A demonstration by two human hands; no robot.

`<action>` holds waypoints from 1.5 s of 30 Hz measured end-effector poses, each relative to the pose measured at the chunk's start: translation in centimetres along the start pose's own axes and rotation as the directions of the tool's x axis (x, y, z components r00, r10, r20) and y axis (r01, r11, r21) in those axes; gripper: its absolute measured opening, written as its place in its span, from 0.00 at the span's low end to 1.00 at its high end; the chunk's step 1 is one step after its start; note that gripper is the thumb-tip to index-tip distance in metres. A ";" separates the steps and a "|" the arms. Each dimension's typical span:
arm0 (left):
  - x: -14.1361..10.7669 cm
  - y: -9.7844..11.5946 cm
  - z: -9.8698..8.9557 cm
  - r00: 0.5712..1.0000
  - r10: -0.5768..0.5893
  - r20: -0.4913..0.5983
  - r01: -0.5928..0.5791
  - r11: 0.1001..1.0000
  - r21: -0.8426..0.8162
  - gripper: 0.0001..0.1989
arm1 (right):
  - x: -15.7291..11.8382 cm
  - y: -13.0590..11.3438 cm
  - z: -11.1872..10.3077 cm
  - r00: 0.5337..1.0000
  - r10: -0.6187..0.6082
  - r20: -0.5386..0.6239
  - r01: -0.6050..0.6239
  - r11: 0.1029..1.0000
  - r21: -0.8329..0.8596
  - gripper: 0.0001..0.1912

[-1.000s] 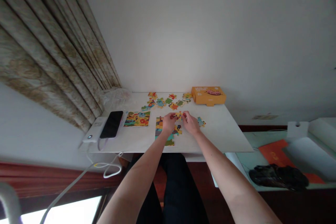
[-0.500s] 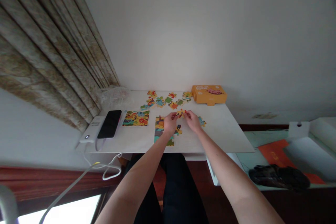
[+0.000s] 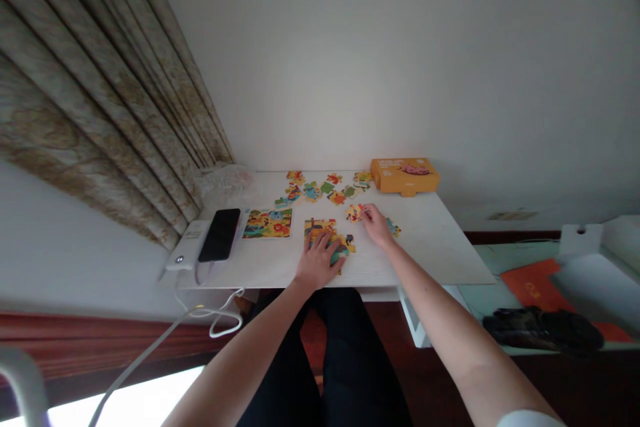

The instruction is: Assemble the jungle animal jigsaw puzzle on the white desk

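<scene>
My left hand (image 3: 316, 261) lies on a partly joined jigsaw puzzle (image 3: 320, 230), its fingers spread over the colourful pieces and hiding part of them. My right hand (image 3: 377, 225) is farther right, its fingertips pinching a yellow puzzle piece (image 3: 355, 213) just above the white table (image 3: 440, 247). A small blue puzzle piece (image 3: 393, 229) lies right beside that hand. Several loose puzzle pieces (image 3: 320, 190) are spread along the table's back.
A printed puzzle picture card (image 3: 267, 223) lies left of the joined pieces. An orange box (image 3: 405, 175) stands at the back right. A black phone (image 3: 219, 235) rests on a white power bank (image 3: 186, 250) at the left end, near a plastic bag (image 3: 225, 180) and curtain (image 3: 100, 93).
The hands have parted. My left hand has dropped from the yellow piece onto the joined puzzle, while my right hand has kept the piece and moved slightly right.
</scene>
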State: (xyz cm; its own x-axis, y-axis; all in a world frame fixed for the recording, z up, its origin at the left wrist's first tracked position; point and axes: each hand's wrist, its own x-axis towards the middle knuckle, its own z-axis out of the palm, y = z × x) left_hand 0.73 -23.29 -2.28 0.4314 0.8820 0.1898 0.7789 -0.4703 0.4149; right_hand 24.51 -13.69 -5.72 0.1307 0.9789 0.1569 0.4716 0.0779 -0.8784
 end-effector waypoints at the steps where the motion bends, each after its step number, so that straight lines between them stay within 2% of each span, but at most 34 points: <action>1: 0.0 0.1 0.0 1.000 0.011 -0.006 -0.010 0.999 0.036 0.22 | 0.1 -0.1 0.0 1.000 0.006 -0.001 -0.006 1.000 0.012 0.16; 3: 0.0 0.1 0.0 0.999 0.039 -0.010 -0.037 0.994 0.106 0.22 | 0.5 -0.2 0.0 0.999 0.029 0.017 -0.030 0.998 0.048 0.15; 6: 0.0 0.2 -0.1 0.998 0.056 0.000 -0.055 0.985 0.166 0.22 | 1.6 -0.6 -0.2 0.990 0.063 0.127 -0.077 0.991 0.108 0.16; 8: 0.0 0.3 -0.1 0.999 0.052 0.000 -0.052 0.983 0.177 0.22 | 2.4 -0.9 -0.6 0.976 0.081 0.205 -0.110 0.985 0.135 0.18; 12: 0.1 0.4 -0.1 0.998 0.051 -0.021 -0.047 0.984 0.171 0.21 | 3.2 -1.6 -1.1 0.955 0.113 0.275 -0.152 0.980 0.127 0.22; 17: 0.1 0.4 -0.1 0.997 0.060 -0.038 -0.053 0.985 0.166 0.20 | 2.2 -2.3 -0.3 0.891 0.014 0.453 -0.060 0.994 0.087 0.20; 19: 0.1 0.4 -0.1 0.997 0.060 -0.039 -0.053 0.984 0.168 0.20 | 1.8 -2.4 0.3 0.876 -0.032 0.482 -0.007 0.997 0.079 0.17; 22: 0.1 0.4 0.0 0.998 0.053 -0.036 -0.046 0.985 0.168 0.19 | 1.7 -2.1 0.9 0.877 -0.043 0.478 0.032 0.999 0.031 0.14; 28: 0.0 0.5 -0.2 0.998 0.052 -0.031 -0.046 0.984 0.173 0.19 | 1.9 -1.6 1.4 0.884 -0.041 0.465 0.101 0.989 -0.105 0.18; 34: 0.1 0.6 -0.3 0.998 0.052 -0.037 -0.045 0.983 0.181 0.19 | 1.4 -2.1 1.4 0.891 -0.118 0.439 0.228 0.951 -0.209 0.18; 40: 0.0 0.6 -0.2 0.997 0.060 -0.044 -0.051 0.981 0.185 0.18 | 0.5 -2.4 1.5 0.869 -0.191 0.456 0.323 0.918 -0.231 0.15; 45: 0.0 0.4 0.0 0.997 0.060 -0.051 -0.049 0.980 0.194 0.18 | -1.9 -2.1 1.8 0.908 -0.261 0.326 0.334 0.923 -0.191 0.18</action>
State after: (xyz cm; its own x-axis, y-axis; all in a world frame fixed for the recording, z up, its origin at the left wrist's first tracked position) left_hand 1.07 -23.46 -2.07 0.4536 0.8525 0.2596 0.8302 -0.5101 0.2247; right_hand 21.76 -15.38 -5.01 -0.2892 0.9306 0.2246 0.6451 0.3628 -0.6724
